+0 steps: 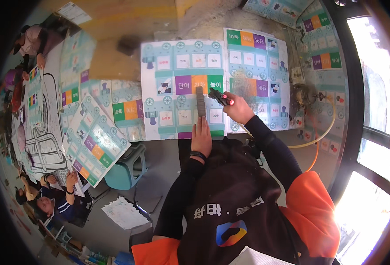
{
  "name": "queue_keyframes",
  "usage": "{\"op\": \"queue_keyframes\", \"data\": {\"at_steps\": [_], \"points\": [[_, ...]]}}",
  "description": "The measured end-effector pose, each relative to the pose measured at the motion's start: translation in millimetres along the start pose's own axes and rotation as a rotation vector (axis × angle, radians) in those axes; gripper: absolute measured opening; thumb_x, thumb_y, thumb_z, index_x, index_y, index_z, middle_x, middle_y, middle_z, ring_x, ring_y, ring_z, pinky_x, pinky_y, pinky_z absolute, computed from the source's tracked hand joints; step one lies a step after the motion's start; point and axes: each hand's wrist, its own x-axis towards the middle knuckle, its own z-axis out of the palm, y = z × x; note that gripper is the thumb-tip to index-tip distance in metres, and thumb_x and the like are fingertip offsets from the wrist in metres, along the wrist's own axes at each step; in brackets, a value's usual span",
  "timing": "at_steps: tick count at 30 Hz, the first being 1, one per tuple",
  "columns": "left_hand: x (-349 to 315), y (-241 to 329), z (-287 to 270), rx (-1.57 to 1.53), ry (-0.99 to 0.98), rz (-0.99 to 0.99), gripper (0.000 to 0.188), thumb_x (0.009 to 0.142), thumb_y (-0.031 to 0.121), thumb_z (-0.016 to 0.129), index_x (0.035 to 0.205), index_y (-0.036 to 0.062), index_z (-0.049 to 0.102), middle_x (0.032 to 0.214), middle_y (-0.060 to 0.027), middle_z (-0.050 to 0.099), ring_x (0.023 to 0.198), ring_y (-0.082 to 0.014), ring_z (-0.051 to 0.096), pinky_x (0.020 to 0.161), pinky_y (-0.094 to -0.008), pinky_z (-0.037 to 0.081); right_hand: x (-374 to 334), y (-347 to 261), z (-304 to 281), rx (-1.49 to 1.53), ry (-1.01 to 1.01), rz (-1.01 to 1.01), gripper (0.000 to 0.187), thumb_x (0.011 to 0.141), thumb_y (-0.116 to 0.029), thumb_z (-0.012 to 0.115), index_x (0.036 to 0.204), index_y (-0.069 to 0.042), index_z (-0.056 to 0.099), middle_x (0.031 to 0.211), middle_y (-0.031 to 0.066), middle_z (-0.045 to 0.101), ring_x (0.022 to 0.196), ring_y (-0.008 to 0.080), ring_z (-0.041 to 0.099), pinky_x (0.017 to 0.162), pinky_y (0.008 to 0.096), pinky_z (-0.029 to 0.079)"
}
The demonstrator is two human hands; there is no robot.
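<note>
My left hand is at the near edge of a printed sheet, with its fingers closed on the lower end of a narrow grey bar. The bar points away from me across the coloured band of the sheet. Just right of the bar, my right hand grips a black hand tool with red parts. The tool's tip points left, above the green block of the sheet; I cannot tell whether it touches. The tool's exact kind does not show.
Similar printed sheets cover the table, one at the right and a tilted one at the left. A yellowish hose loops at the right. A teal stool stands left of me. Other people work at the far left.
</note>
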Motion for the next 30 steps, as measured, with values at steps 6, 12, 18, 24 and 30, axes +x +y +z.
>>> {"op": "queue_keyframes", "data": {"at_steps": [6, 12, 18, 24, 30], "points": [[-3, 1, 3, -0.052, -0.026, -0.020, 0.060, 0.082, 0.006, 0.050, 0.138, -0.0100, 0.039, 0.151, -0.0189, 0.029, 0.143, -0.0339, 0.027, 0.114, -0.0478, 0.028, -13, -6, -7, 0.148, -0.283, 0.224, 0.030, 0.075, -0.008, 0.054, 0.102, 0.001, 0.063, 0.082, 0.0240, 0.065, 0.081, 0.0423, 0.063, 0.071, 0.0422, 0.050], [-2, 3, 4, -0.037, 0.005, -0.006, 0.060, 0.082, 0.007, 0.050, 0.139, -0.0100, 0.038, 0.152, -0.0190, 0.028, 0.142, -0.0342, 0.027, 0.114, -0.0478, 0.028, 9, 1, -1, 0.058, 0.091, 0.039, 0.030, 0.074, -0.009, 0.056, 0.102, -0.001, 0.062, 0.085, 0.0263, 0.064, 0.082, 0.0441, 0.062, 0.074, 0.0474, 0.049], [-2, 3, 1, 0.052, 0.032, 0.006, 0.049, 0.089, 0.011, 0.045, 0.134, -0.0092, 0.046, 0.149, -0.0174, 0.033, 0.138, -0.0327, 0.033, 0.112, -0.0467, 0.032, 2, -8, -10, 0.037, -0.153, 0.008, 0.029, 0.074, -0.010, 0.055, 0.101, -0.001, 0.062, 0.086, 0.0276, 0.063, 0.085, 0.0483, 0.058, 0.073, 0.0502, 0.047], [1, 5, 1, 0.068, 0.055, 0.002, 0.048, 0.089, 0.011, 0.045, 0.133, -0.0089, 0.047, 0.148, -0.0172, 0.035, 0.131, -0.0319, 0.039, 0.111, -0.0466, 0.033, 13, -7, -4, 0.102, 0.038, -0.005, 0.029, 0.074, -0.010, 0.055, 0.102, -0.002, 0.061, 0.086, 0.0275, 0.063, 0.086, 0.0485, 0.057, 0.074, 0.0506, 0.047], [0, 4, -1, 0.090, 0.050, 0.001, 0.047, 0.089, 0.012, 0.045, 0.131, -0.0084, 0.048, 0.148, -0.0165, 0.035, 0.131, -0.0307, 0.039, 0.110, -0.0456, 0.034, 8, -8, 3, 0.060, 0.080, -0.006, 0.028, 0.075, -0.008, 0.054, 0.101, -0.002, 0.061, 0.086, 0.0281, 0.062, 0.087, 0.0488, 0.057, 0.074, 0.0521, 0.046]]}}
